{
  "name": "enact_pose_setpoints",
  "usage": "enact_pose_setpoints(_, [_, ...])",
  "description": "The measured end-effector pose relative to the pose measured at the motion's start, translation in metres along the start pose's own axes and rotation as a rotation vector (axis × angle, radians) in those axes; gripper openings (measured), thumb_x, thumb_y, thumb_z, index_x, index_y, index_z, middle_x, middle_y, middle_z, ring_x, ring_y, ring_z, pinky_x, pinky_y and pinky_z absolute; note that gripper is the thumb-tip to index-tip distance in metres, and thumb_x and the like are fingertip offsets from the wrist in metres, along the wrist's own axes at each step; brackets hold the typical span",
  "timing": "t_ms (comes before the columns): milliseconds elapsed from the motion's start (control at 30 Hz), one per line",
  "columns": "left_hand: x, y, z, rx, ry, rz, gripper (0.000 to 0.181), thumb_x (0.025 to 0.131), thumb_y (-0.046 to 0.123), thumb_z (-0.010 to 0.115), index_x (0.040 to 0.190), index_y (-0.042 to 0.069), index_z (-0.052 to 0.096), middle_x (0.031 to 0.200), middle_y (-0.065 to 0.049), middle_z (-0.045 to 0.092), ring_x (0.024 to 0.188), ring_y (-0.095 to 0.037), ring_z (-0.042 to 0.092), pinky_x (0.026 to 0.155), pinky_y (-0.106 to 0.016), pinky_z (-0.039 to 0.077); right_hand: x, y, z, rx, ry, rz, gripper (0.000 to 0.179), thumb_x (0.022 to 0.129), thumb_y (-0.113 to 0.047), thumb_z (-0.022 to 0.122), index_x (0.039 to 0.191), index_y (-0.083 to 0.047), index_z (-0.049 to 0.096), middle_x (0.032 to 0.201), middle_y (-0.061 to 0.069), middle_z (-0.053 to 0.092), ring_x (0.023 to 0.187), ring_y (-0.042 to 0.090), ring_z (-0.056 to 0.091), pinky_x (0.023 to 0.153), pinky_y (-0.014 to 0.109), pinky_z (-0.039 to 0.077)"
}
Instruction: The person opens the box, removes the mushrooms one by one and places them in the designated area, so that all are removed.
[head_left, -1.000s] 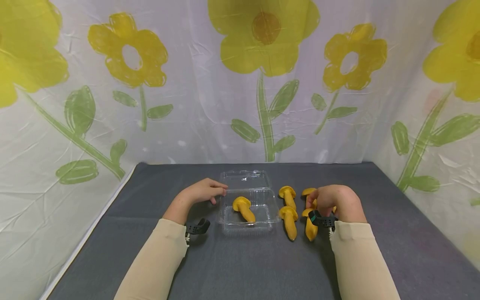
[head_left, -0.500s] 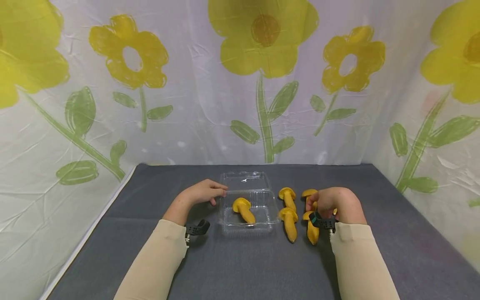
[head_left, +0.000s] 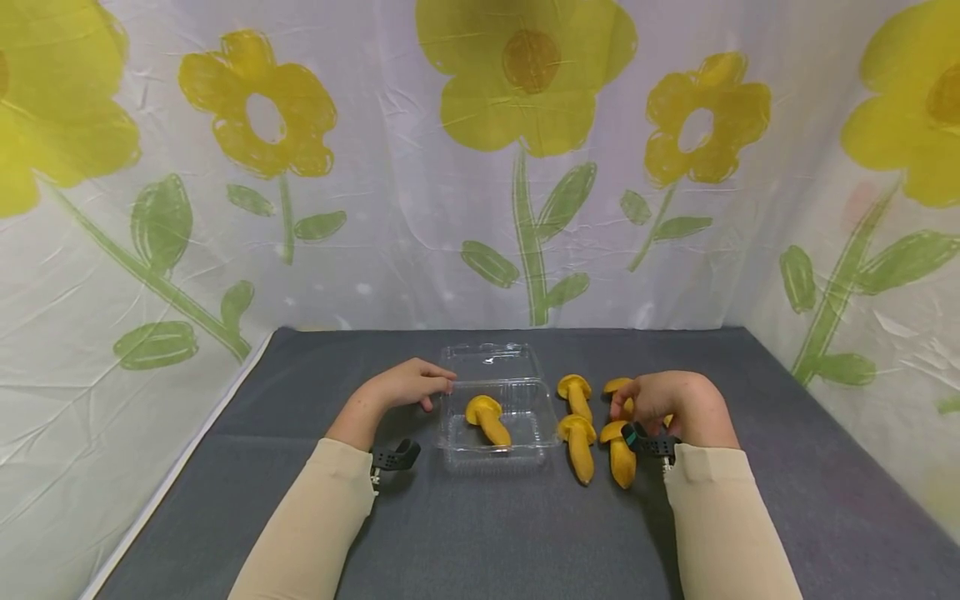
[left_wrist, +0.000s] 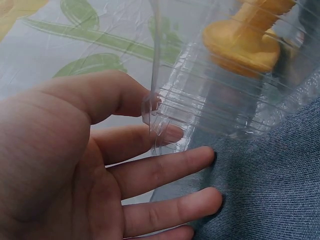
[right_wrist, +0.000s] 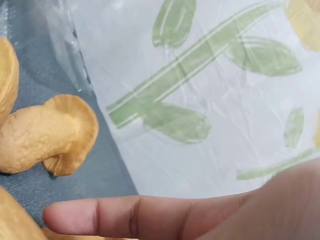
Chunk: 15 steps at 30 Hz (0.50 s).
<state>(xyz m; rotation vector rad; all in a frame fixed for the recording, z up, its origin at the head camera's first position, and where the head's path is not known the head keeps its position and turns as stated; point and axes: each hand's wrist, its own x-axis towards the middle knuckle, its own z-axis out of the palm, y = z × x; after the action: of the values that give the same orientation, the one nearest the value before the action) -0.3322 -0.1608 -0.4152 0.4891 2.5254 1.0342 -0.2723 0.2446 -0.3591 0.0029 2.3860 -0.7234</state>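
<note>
A clear plastic clamshell box stands with its lid back and one yellow mushroom inside. At the box's left, my left hand pinches the rim between thumb and index finger; in the left wrist view its other fingers stretch out below. My right hand reaches down among the mushrooms on the right. A far mushroom lies by its fingertips and a near mushroom under its wrist. In the right wrist view one straight digit shows; the rest, and any grip, are hidden.
Two more mushrooms, a far one and a near one, lie between box and right hand. Another mushroom is partly hidden behind the right hand. A flowered sheet rises behind the dark table.
The near mushroom under my right wrist has shifted slightly toward me. My right hand stays over the same mushrooms with small movements; the left hand keeps its place at the box.
</note>
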Motion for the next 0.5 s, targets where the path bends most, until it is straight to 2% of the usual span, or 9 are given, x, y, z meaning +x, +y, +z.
enact_pose_setpoints(100, [0.000,0.000,0.000,-0.003,-0.001,-0.005,0.043,0.105,0.027,0.058,0.144,0.011,0.062,0.134,-0.009,0.066,0.074,-0.021,0.064,0.097,-0.048,0.048,-0.005,-0.004,-0.001,0.002,0.020,-0.026,0.022,0.097,-0.005,0.062,0.117,-0.013,0.067,0.086,0.003,0.056,0.056,0.014,0.035,0.055,0.029,0.033])
enact_pose_setpoints(167, [0.000,0.001,0.000,-0.003,-0.001,-0.006,0.043,0.105,0.028,0.058,0.144,0.011,0.063,0.134,-0.009,0.066,0.074,-0.021,0.064,0.098,-0.049,0.048,-0.010,-0.008,-0.002,0.014,0.039,-0.044,0.025,0.098,-0.016,0.068,0.122,-0.011,0.065,0.081,0.004,0.057,0.056,0.016,0.041,0.055,0.029,0.036])
enact_pose_setpoints(200, [0.000,0.001,0.000,-0.004,-0.002,-0.007,0.043,0.105,0.028,0.058,0.144,0.011,0.063,0.134,-0.009,0.066,0.074,-0.021,0.064,0.098,-0.049,0.048,-0.012,-0.010,-0.003,0.015,0.050,-0.051,0.030,0.098,-0.021,0.070,0.124,-0.010,0.064,0.083,0.006,0.060,0.058,0.017,0.045,0.055,0.030,0.038])
enact_pose_setpoints(267, [0.000,0.000,0.000,0.000,-0.003,-0.002,0.043,0.105,0.028,0.058,0.144,0.011,0.063,0.134,-0.009,0.066,0.073,-0.021,0.064,0.098,-0.049,0.048,-0.016,-0.014,-0.005,0.000,0.076,-0.075,0.038,0.097,-0.028,0.073,0.127,-0.007,0.063,0.098,0.008,0.065,0.065,0.020,0.053,0.058,0.032,0.043])
enact_pose_setpoints(367, [0.001,0.000,0.000,0.004,0.000,0.001,0.043,0.104,0.028,0.059,0.144,0.011,0.063,0.135,-0.009,0.066,0.074,-0.021,0.065,0.098,-0.049,0.048,-0.019,-0.020,-0.007,-0.051,0.121,-0.121,0.043,0.097,-0.033,0.072,0.129,-0.005,0.062,0.109,0.014,0.064,0.078,0.027,0.059,0.066,0.037,0.049])
enact_pose_setpoints(500, [0.001,0.001,0.000,0.003,0.003,-0.003,0.044,0.104,0.028,0.059,0.144,0.011,0.063,0.135,-0.009,0.066,0.074,-0.021,0.065,0.099,-0.050,0.047,-0.017,-0.027,-0.009,-0.096,0.187,-0.192,0.045,0.099,-0.034,0.071,0.130,-0.003,0.061,0.115,0.015,0.064,0.093,0.032,0.063,0.080,0.046,0.053])
